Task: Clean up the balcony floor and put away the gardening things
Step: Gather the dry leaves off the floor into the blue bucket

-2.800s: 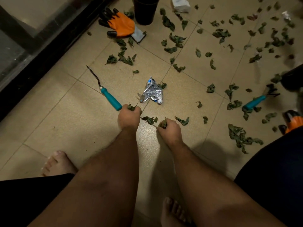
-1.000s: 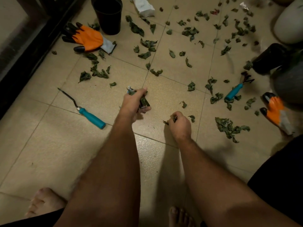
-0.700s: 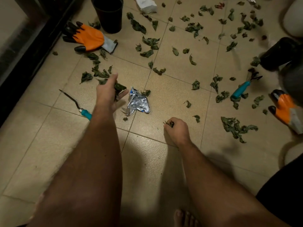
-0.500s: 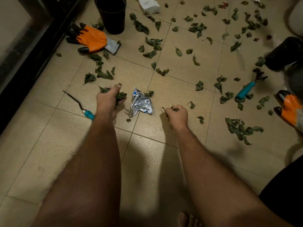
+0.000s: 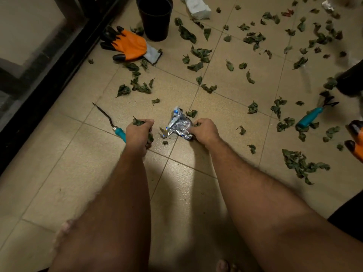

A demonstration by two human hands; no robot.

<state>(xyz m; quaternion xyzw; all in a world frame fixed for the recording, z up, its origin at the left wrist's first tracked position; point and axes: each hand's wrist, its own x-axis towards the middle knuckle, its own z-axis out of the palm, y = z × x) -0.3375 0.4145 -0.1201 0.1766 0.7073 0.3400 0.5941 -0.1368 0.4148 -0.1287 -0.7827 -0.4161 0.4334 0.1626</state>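
**Two hands down at the foil wrapper, right one newly on it**

Both hands sit on the tiled floor (image 5: 59, 173) either side of the crumpled foil wrapper (image 5: 177, 124), which I'll use as landmark.

Changes vs. half a second ago:
- Right hand (image 5: 206, 131) has moved in from just right of the wrapper; its fingers now touch and curl onto the wrapper's right edge. It was fisted on a few leaf bits before; something dark still shows at its fingertips, can't tell what.
- Left hand (image 5: 138, 134) stays just left of the wrapper, fingers curled tight round a clump of dry leaves (image 5: 138, 122), bits poking out top and bottom.
- Wrapper, tools, glove, pot: no shift on the floor.

Writing: wrapper shows blue and white print, too crumpled to read. No other labels legible.

Orientation:
- Teal-handled tool (image 5: 110, 122), left of the wrapper, partly behind the left hand. Long axis diagonal; thin dark metal end points up-left, handle toward the person.
- Second teal-handled tool (image 5: 310, 118), far right of the wrapper, diagonal the other way, dark pronged end up-right.
- Orange glove (image 5: 129, 45), up-left of the wrapper, lies flat, black fingertips pointing left, grey cuff right.
- Black pot (image 5: 155, 18) stands upright just beyond the glove.

Loose leaves (image 5: 253, 39) scattered mostly beyond and right of the wrapper.
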